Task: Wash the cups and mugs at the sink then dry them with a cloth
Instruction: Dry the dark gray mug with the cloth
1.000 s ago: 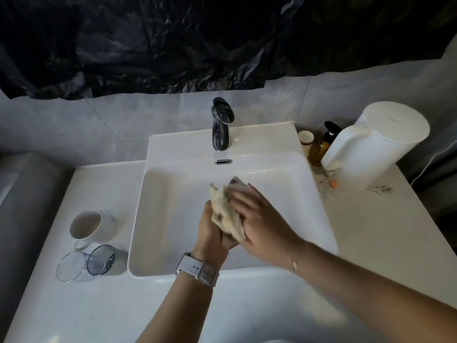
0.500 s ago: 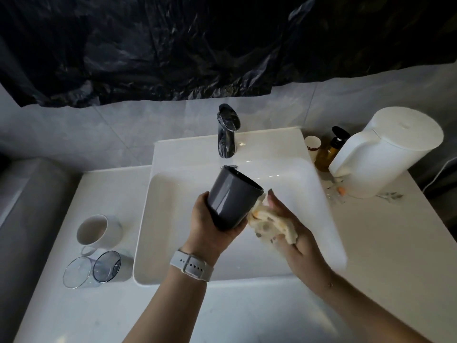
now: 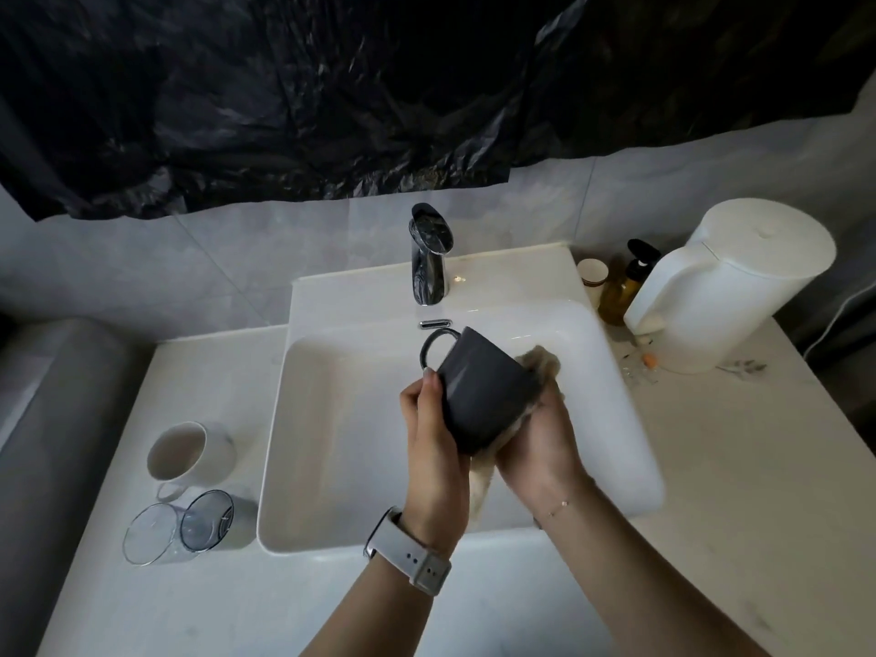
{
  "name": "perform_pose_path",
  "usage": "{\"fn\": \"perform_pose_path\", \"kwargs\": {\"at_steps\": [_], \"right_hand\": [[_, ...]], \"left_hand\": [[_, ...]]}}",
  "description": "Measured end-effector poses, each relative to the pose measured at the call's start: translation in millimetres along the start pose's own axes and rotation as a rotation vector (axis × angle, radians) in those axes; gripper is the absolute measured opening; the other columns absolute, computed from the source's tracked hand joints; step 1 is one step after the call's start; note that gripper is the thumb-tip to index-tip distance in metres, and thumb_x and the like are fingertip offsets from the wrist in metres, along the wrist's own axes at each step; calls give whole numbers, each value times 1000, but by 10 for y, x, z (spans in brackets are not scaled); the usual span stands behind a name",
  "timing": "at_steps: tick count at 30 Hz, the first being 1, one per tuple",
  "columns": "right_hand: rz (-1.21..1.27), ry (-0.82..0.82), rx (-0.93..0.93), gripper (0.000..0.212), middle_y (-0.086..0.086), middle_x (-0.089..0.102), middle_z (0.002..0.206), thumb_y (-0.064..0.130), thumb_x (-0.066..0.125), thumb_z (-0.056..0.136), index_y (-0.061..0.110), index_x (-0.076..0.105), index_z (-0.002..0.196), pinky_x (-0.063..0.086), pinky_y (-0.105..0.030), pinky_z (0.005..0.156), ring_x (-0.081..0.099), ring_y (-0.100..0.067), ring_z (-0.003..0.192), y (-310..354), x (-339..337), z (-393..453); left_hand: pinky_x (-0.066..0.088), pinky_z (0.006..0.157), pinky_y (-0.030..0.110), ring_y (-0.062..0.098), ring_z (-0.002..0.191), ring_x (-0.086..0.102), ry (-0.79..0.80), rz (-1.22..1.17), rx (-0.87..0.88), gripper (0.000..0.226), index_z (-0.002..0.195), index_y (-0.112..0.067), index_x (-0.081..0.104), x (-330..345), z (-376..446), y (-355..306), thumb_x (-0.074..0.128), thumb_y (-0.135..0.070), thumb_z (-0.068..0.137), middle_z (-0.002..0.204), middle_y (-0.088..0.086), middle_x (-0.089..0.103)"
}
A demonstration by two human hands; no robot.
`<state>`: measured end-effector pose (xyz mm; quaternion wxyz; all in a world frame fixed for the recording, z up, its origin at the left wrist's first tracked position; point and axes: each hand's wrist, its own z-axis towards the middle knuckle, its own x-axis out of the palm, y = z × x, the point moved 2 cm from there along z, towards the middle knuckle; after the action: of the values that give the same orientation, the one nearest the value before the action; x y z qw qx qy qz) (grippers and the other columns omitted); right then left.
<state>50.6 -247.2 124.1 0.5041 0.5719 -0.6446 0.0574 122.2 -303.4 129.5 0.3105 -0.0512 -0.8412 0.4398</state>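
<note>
**Drying a dark grey mug over the sink, one hand gripping, one hand wiping**

Farthest left of the hands, on the tabletop (image 3: 711, 490), a white mug (image 3: 187, 451) stands upright with its mouth open upward. Just in front of it, a clear glass (image 3: 150, 533) and a blue-tinted cup (image 3: 207, 520) lie on their sides, mouths facing the viewer.

The left hand (image 3: 433, 431), with a pale watch on its wrist, wraps around the near side of the dark grey mug (image 3: 481, 388), thumb pressed to its wall. The mug is held in the air above the sink (image 3: 332, 419), between the two hands. Its long axis is tilted: the base points up and away toward the tap (image 3: 429, 258), the mouth points down and toward the person, and the handle sticks out at the top left, beyond the left thumb.

The right hand (image 3: 540, 441) cups a beige cloth (image 3: 540, 367) against the mug's right wall and lower rim; its fingers curl around the cloth. The hands are close together, both clamped on the mug.

To do this step well, the left hand should probably turn the mug while the cloth stays pressed on, so every side gets wiped, then the cloth should go inside. A wet glazed mug may slip, so a firm grip seems wise.

Right of the hands stand a small paper cup (image 3: 592, 272), an amber pump bottle (image 3: 625, 286) and a white kettle (image 3: 739, 282).
</note>
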Motion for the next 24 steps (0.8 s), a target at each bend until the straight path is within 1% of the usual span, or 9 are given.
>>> {"fn": "perform_pose_path", "kwargs": {"at_steps": [2,6,10,13,15,17,19,21,24], "right_hand": [[-1,39,61,51,-11,69,100,49,36,99,14,72,92,53,-37,85,66,-24,93,91,-7,14],[64,62,124,53,-13,60,120,50,47,94,11,58,129,34,-39,107,58,-27,110,78,19,-29],[135,36,124,55,-20,62,112,47,48,94,3,58,125,45,-42,92,62,-31,98,-49,56,-39],[208,12,126,44,-19,66,102,42,45,96,4,65,107,55,-41,80,68,-31,87,-64,1,-24],[194,12,92,36,-15,69,96,38,45,97,10,68,98,56,-38,77,69,-28,82,-10,-40,-24],[138,18,39,33,-13,68,94,37,46,96,12,67,93,52,-38,81,67,-26,86,69,-22,-63],[47,23,5,30,-16,61,105,37,49,94,11,57,108,46,-41,88,60,-28,98,119,15,-87],[-30,6,-11,34,-17,64,110,36,49,94,7,58,112,49,-40,89,62,-27,102,140,72,-106],[-117,20,4,30,-13,71,104,36,56,91,12,69,104,54,-38,78,70,-25,95,151,215,-153]], "left_hand": [[53,82,35,21,105,61,21,35,-35,67,124,-12,52,-56,-27,-1,62,-60,78,116,13,60],[50,89,41,27,99,66,102,-6,-186,39,108,-13,69,-66,42,-200,51,-45,96,106,14,70],[54,91,43,25,104,67,47,170,-202,44,116,-17,64,2,102,-289,57,-53,91,113,11,69],[50,97,42,15,105,61,-103,505,81,34,111,-26,56,41,145,-228,57,-53,91,110,1,63],[48,91,30,9,103,59,-165,699,374,21,103,-32,57,23,151,-287,58,-49,90,103,-7,63],[43,78,17,3,94,58,-93,773,519,12,93,-31,59,-29,136,-364,52,-41,95,97,-8,63],[42,74,16,4,90,59,120,845,493,23,96,-29,58,-147,156,-382,47,-49,91,94,-11,65],[49,82,20,2,102,62,397,870,340,49,119,-32,48,-237,163,-371,64,-57,79,110,-18,65],[51,82,19,-1,112,59,461,929,263,95,130,-35,36,-327,170,-356,89,-50,53,126,-15,59]]}}
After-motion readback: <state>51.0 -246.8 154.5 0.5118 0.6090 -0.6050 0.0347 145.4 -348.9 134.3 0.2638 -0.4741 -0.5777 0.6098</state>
